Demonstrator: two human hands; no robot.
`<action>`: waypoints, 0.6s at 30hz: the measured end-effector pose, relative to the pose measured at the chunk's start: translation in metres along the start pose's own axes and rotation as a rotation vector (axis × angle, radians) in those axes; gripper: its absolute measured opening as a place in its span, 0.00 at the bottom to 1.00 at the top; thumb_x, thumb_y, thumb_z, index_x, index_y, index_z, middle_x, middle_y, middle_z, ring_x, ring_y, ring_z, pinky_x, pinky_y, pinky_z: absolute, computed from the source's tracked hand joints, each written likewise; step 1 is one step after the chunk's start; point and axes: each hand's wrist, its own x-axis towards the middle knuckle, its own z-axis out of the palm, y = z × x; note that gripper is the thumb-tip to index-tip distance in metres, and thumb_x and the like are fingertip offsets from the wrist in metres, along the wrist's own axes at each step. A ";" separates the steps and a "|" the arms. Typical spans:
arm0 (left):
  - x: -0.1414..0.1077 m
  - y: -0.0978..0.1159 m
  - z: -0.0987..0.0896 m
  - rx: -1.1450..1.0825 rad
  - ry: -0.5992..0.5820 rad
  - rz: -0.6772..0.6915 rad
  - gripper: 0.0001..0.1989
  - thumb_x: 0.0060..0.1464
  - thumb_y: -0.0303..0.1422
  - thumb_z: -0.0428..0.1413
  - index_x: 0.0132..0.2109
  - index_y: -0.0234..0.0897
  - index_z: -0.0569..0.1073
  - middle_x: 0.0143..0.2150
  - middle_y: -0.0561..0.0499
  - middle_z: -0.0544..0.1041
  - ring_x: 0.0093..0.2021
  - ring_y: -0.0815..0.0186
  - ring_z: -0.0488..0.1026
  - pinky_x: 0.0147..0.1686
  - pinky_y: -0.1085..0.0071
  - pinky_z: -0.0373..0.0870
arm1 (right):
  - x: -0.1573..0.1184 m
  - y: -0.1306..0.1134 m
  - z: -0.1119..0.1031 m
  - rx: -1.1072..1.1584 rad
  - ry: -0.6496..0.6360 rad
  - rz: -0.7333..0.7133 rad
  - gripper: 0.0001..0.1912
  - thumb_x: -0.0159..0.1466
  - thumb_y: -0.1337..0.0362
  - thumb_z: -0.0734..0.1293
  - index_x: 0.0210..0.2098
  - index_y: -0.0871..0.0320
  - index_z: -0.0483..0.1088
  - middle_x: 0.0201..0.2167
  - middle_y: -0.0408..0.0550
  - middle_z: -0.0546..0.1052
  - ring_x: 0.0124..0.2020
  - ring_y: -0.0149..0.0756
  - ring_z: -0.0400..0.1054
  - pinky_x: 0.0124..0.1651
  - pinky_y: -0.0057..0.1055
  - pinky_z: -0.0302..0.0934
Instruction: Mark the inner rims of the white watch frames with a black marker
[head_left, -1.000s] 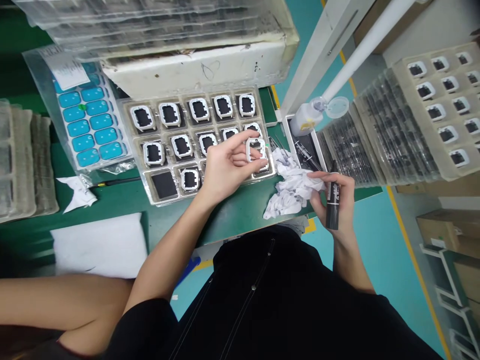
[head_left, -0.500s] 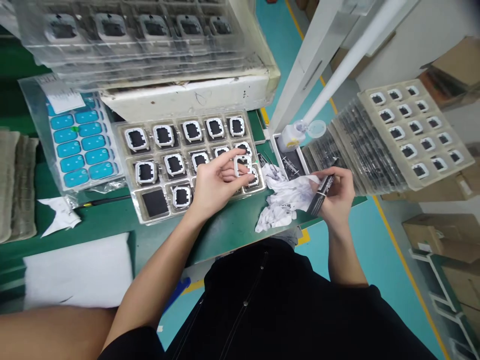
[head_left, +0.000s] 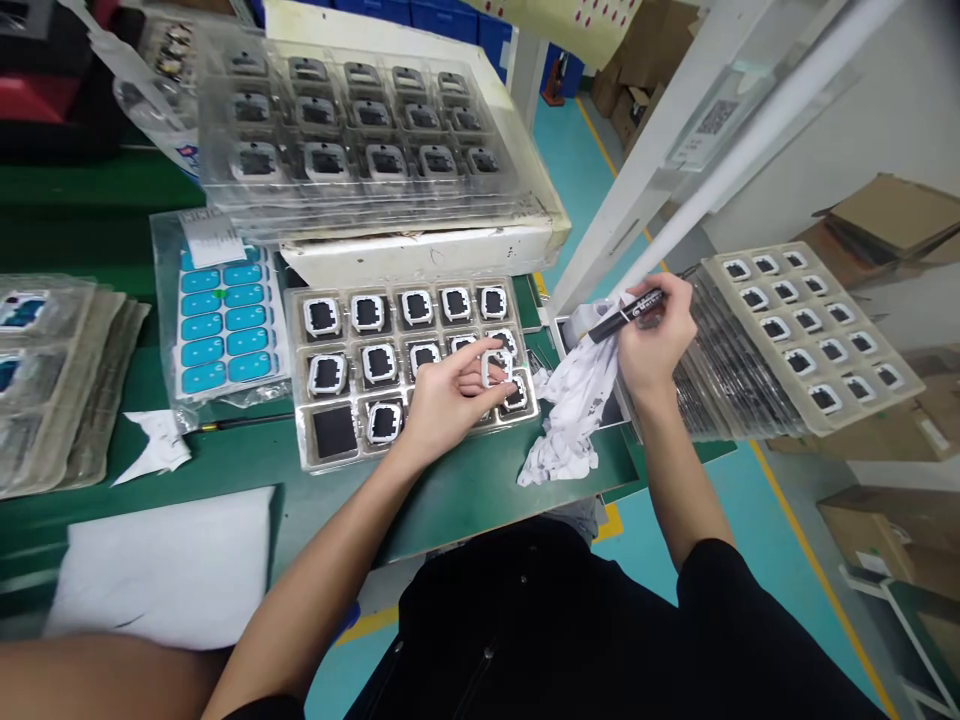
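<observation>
My left hand (head_left: 448, 400) pinches a small white square frame with rounded corners (head_left: 496, 369) between thumb and fingertips. It hovers over the right end of a clear plastic tray (head_left: 358, 398) whose pockets hold similar white frames on dark pads. One front-left pocket shows only its dark pad (head_left: 334, 432). A black marker (head_left: 628, 314) is gripped in my right hand (head_left: 656, 340), tip pointing left. Under that hand a crumpled white cloth (head_left: 566, 435) is drawn upward, its top reaching the fingers. The cloth and marker partly hide a whitish bottle (head_left: 581, 322).
Stacked trays of frames (head_left: 367, 195) stand on a white foam box (head_left: 420, 255) behind. Another tray stack (head_left: 787, 330) is at right, beside a white post (head_left: 637, 190). Blue stickers (head_left: 225, 325), white paper (head_left: 172, 560) and more trays (head_left: 52, 400) lie left.
My right hand has risen with the marker and pulled the cloth up toward the bottle. The left hand still holds the frame. The view has tilted up, showing more of the back.
</observation>
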 end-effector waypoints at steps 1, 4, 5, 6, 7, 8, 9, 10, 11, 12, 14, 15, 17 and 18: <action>0.000 0.000 0.000 0.005 0.002 0.005 0.31 0.56 0.36 0.80 0.65 0.36 0.86 0.41 0.46 0.90 0.31 0.65 0.86 0.35 0.68 0.91 | 0.004 0.004 0.006 0.002 -0.022 0.003 0.20 0.66 0.67 0.69 0.57 0.48 0.73 0.47 0.45 0.84 0.42 0.44 0.78 0.47 0.47 0.75; 0.000 0.001 -0.001 0.034 0.001 0.039 0.29 0.58 0.37 0.79 0.64 0.37 0.86 0.42 0.46 0.91 0.32 0.65 0.86 0.36 0.67 0.92 | 0.009 0.015 0.013 -0.014 -0.073 0.055 0.17 0.64 0.67 0.71 0.52 0.49 0.75 0.45 0.44 0.84 0.44 0.46 0.78 0.50 0.47 0.74; -0.001 0.001 -0.001 0.044 -0.005 0.049 0.28 0.59 0.36 0.78 0.64 0.37 0.87 0.42 0.45 0.91 0.32 0.65 0.85 0.36 0.67 0.91 | 0.009 0.018 0.013 -0.013 -0.079 0.088 0.15 0.65 0.65 0.73 0.51 0.49 0.75 0.44 0.44 0.84 0.43 0.45 0.78 0.51 0.47 0.73; -0.001 0.002 -0.001 0.052 -0.013 0.055 0.28 0.59 0.36 0.78 0.65 0.37 0.87 0.42 0.45 0.91 0.32 0.65 0.85 0.36 0.68 0.91 | 0.009 0.020 0.012 -0.012 -0.079 0.123 0.15 0.65 0.62 0.75 0.51 0.49 0.75 0.44 0.44 0.83 0.42 0.45 0.77 0.51 0.46 0.73; -0.002 0.003 -0.001 0.059 -0.023 0.060 0.28 0.59 0.36 0.78 0.65 0.38 0.87 0.42 0.46 0.91 0.32 0.66 0.85 0.36 0.68 0.91 | 0.009 0.022 0.011 -0.013 -0.077 0.154 0.16 0.66 0.59 0.77 0.51 0.50 0.74 0.44 0.44 0.83 0.41 0.44 0.77 0.51 0.46 0.73; -0.003 0.003 -0.001 0.067 -0.032 0.063 0.28 0.59 0.36 0.78 0.65 0.38 0.87 0.42 0.46 0.91 0.33 0.66 0.85 0.37 0.68 0.91 | 0.009 0.024 0.010 -0.016 -0.076 0.178 0.18 0.66 0.56 0.79 0.52 0.50 0.74 0.44 0.44 0.82 0.41 0.44 0.76 0.51 0.45 0.73; -0.003 0.004 -0.001 0.075 -0.040 0.063 0.27 0.60 0.36 0.77 0.65 0.39 0.87 0.43 0.47 0.91 0.33 0.66 0.85 0.39 0.68 0.92 | 0.009 0.024 0.008 -0.027 -0.077 0.192 0.21 0.66 0.53 0.81 0.52 0.50 0.74 0.44 0.44 0.82 0.42 0.45 0.75 0.52 0.45 0.72; -0.004 0.004 -0.001 0.086 -0.048 0.063 0.27 0.60 0.36 0.77 0.65 0.40 0.87 0.43 0.47 0.91 0.33 0.66 0.86 0.41 0.67 0.92 | 0.009 0.024 0.006 -0.043 -0.079 0.200 0.23 0.66 0.51 0.82 0.54 0.50 0.74 0.44 0.45 0.82 0.43 0.45 0.74 0.54 0.46 0.72; -0.005 0.005 -0.001 0.097 -0.054 0.062 0.27 0.61 0.37 0.77 0.65 0.41 0.87 0.43 0.48 0.92 0.34 0.65 0.86 0.42 0.66 0.93 | 0.009 0.023 0.005 -0.065 -0.083 0.204 0.24 0.67 0.49 0.82 0.55 0.49 0.74 0.44 0.45 0.81 0.45 0.47 0.74 0.56 0.47 0.71; -0.006 0.005 -0.001 0.108 -0.058 0.062 0.26 0.62 0.37 0.77 0.66 0.41 0.86 0.43 0.48 0.92 0.35 0.64 0.87 0.43 0.65 0.93 | 0.010 0.021 0.003 -0.090 -0.087 0.209 0.25 0.67 0.49 0.82 0.56 0.49 0.74 0.45 0.46 0.81 0.48 0.49 0.73 0.59 0.49 0.70; -0.006 0.006 -0.001 0.119 -0.061 0.067 0.26 0.63 0.37 0.76 0.66 0.42 0.86 0.43 0.49 0.92 0.35 0.64 0.87 0.43 0.64 0.93 | 0.012 0.018 0.000 -0.144 -0.103 0.224 0.28 0.66 0.48 0.83 0.58 0.49 0.74 0.46 0.48 0.79 0.51 0.53 0.71 0.62 0.55 0.68; -0.006 0.007 -0.001 0.118 -0.060 0.073 0.25 0.63 0.37 0.76 0.66 0.43 0.86 0.43 0.49 0.92 0.35 0.64 0.87 0.43 0.64 0.93 | 0.013 0.017 -0.002 -0.164 -0.115 0.232 0.29 0.65 0.48 0.83 0.59 0.49 0.74 0.47 0.49 0.79 0.52 0.54 0.70 0.63 0.57 0.67; -0.005 0.008 -0.001 0.111 -0.056 0.082 0.25 0.63 0.36 0.76 0.66 0.43 0.86 0.43 0.49 0.92 0.35 0.64 0.87 0.43 0.65 0.94 | 0.015 0.016 -0.005 -0.181 -0.141 0.240 0.32 0.62 0.47 0.84 0.59 0.49 0.75 0.48 0.49 0.77 0.51 0.55 0.69 0.64 0.60 0.66; -0.005 0.008 -0.002 0.107 -0.051 0.083 0.25 0.63 0.36 0.76 0.66 0.44 0.86 0.43 0.49 0.92 0.34 0.64 0.87 0.43 0.65 0.94 | 0.016 0.017 -0.006 -0.184 -0.152 0.239 0.32 0.61 0.47 0.84 0.59 0.49 0.75 0.48 0.49 0.76 0.51 0.55 0.69 0.64 0.61 0.65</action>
